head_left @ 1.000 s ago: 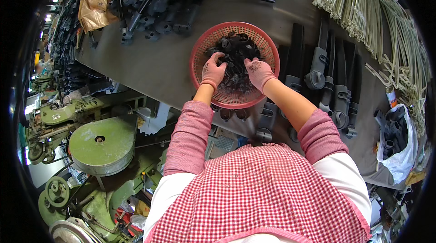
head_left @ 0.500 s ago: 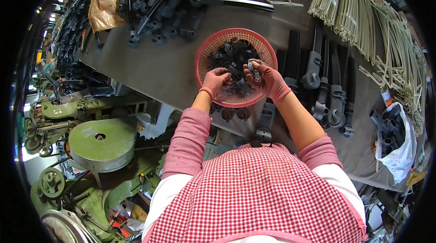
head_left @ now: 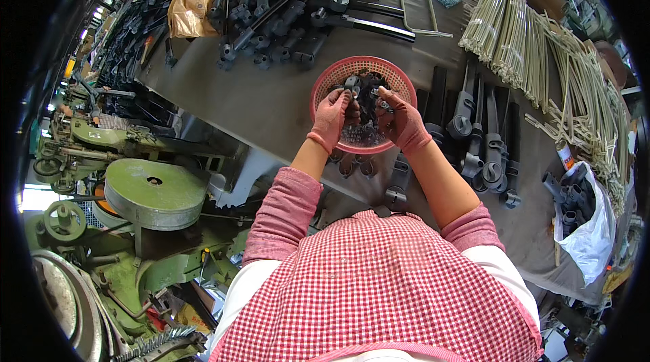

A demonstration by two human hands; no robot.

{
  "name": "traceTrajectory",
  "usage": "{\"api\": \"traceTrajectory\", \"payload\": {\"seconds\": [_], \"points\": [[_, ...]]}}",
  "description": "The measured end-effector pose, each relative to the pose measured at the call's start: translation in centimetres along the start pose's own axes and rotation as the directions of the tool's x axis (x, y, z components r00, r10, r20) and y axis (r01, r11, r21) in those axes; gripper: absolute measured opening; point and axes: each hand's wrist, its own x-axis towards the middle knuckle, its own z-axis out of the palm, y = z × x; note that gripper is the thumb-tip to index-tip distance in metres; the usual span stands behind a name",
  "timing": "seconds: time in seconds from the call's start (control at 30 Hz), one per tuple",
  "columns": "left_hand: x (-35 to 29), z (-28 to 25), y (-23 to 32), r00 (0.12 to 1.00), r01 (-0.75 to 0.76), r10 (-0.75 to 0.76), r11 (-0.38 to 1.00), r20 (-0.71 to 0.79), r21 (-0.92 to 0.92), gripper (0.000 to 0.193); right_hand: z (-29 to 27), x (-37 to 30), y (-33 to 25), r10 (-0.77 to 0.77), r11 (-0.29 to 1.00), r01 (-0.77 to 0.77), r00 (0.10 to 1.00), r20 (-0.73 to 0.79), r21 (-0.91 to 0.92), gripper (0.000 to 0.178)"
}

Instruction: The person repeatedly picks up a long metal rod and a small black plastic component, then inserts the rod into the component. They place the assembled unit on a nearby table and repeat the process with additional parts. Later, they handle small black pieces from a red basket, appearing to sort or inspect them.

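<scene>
Both hands, in pink gloves with bare fingertips, are over a red plastic basket [head_left: 326, 80] of small black plastic parts [head_left: 371, 84]. My left hand [head_left: 332, 118] is closed, pinching a small dark grey plastic part [head_left: 352, 82] between thumb and fingertips. At the basket's right side, my right hand [head_left: 406, 123] curls round a few small shiny metal pieces [head_left: 386, 106], too small to name for certain. Small clear or silvery pieces [head_left: 359, 136] lie in the near part of the basket. Several dark round-ended parts [head_left: 357, 165] rest against its near edge.
Long black tubes with grey joints [head_left: 494, 152] lie right of the basket; more are heaped behind [head_left: 271, 30]. Bundled metal rods [head_left: 514, 44] and a white bag of dark fittings [head_left: 586, 247] stand at the right. A green machine [head_left: 156, 193] stands left of the table.
My left hand has come up from the pile with a dark grey part in its fingertips. My right hand keeps the metal pieces. The whole view has shifted slightly.
</scene>
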Motion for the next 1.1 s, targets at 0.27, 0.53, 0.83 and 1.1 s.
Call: {"api": "traceTrajectory", "payload": {"seconds": [0.27, 0.53, 0.83, 1.1], "points": [[-7.7, 4.1, 3.6, 0.966, -0.241, 0.242, 0.97, 0.089, -0.028, 0.018, 5.2, -7.4, 1.3, -0.24, 0.838, 0.283, 0.959, 0.15, -0.467, 0.018], [-13.2, 4.2, 5.3, 0.943, -0.259, 0.248, 0.966, 0.222, 0.021, 0.013, 7.9, -11.5, 2.6, -0.304, 0.658, 0.402, 0.915, 0.264, -0.637, 0.022], [-15.8, -2.2, 0.7, 0.971, -0.172, 0.15, 0.979, 0.187, 0.106, 0.024, 5.1, -11.1, 4.8, 0.09, 0.615, 0.06, 0.985, 0.145, -0.787, 0.027], [-14.3, -11.4, -13.1, 0.969, 0.237, 0.06, 0.064, -0.24, 0.969, 0.039, -3.2, -11.3, 5.8, 0.201, 0.891, -0.238, 0.97, -0.136, -0.387, 0.024]]}}
